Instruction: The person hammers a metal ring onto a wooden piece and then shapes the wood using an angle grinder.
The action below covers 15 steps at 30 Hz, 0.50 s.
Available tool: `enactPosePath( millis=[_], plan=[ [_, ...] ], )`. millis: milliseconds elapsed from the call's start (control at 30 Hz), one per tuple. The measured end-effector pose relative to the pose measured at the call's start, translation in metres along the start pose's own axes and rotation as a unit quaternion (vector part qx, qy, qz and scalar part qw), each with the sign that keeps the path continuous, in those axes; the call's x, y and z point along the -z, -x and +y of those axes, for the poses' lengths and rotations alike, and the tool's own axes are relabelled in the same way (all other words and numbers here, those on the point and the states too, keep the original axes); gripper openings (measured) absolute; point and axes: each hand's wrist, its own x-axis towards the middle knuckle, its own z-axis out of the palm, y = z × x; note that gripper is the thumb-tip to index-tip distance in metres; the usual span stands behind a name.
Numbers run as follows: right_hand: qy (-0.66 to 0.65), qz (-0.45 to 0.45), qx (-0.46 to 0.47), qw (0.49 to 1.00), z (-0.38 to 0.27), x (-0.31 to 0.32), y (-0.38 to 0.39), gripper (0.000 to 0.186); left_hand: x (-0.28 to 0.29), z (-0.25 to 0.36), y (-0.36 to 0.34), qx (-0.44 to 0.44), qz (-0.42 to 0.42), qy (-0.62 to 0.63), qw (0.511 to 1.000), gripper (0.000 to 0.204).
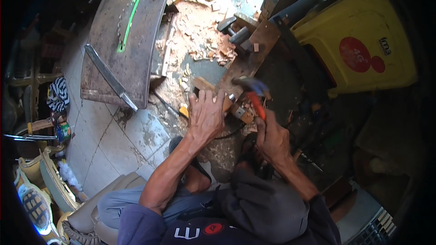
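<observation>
Wood — a small block (227, 104), pale brown, lies flat on the ground under the left hand (205, 117), whose fingers are spread and pressed down on it, fingertips toward the far end. Just right of that hand the right hand (271, 138) is wrapped tight around a red-handled hammer (254, 94); the dark head is blurred, raised a little above the block's right end. Small offcuts (245, 115) sit touching the block, between the two hands.

Beyond the fingertips: a long dark plank (252, 56) running away to the upper right, with a heap of reddish wood chips (204, 31) to its left. Further left of the left hand, a rusty steel saw table (127, 31) with a green-edged slot and a metal bar (109, 76) laid across it. Far right of the hammer, a yellow plastic container (359, 41).

Step in hand, as judged: hammering at the block's end while it is pinned down. The next blow calls for the left fingers to stay back from the struck end, and for the block to be held flat so it cannot skid among the chips.
</observation>
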Motion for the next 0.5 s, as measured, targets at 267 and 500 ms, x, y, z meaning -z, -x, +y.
enactPosePath(
  millis=[267, 500],
  plan=[
    [-0.066, -0.034, -0.065, 0.995, 0.004, 0.002, -0.003, 0.025, -0.014, -0.016, 0.004, -0.007, 0.026, 0.051, 0.998, 0.072],
    [-0.14, 0.003, -0.063, 0.988, -0.001, -0.002, 0.007, 0.021, -0.005, -0.035, 0.004, 0.026, -0.016, 0.081, 0.996, 0.069]
  ],
)
